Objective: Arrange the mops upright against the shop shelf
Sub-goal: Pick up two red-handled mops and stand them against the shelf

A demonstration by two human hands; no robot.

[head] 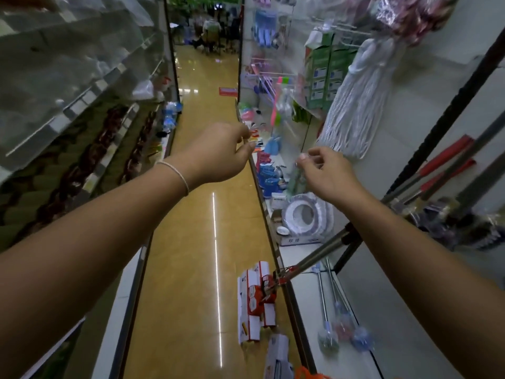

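A white string mop head (352,110) hangs against the right shelf under a blurred clear plastic wrap (293,102). Above it is a pink mop head (410,15). Dark and red-gripped mop handles (442,170) lean on the shelf's white back panel at the right. A metal mop handle (314,255) slants from under my right forearm down to a red clamp and a boxed head (255,296) on the floor. My right hand (325,170) pinches the wrap's lower edge. My left hand (218,151) is held out level with it, thumb against forefinger, seemingly pinching the same film.
The narrow aisle has a glossy yellow floor (202,242) and shelving on both sides. The low right shelf (314,296) holds brushes, a white ring-shaped pack (306,214) and small goods. White boxes (276,356) lie on the floor by the shelf edge. People sit at the far end.
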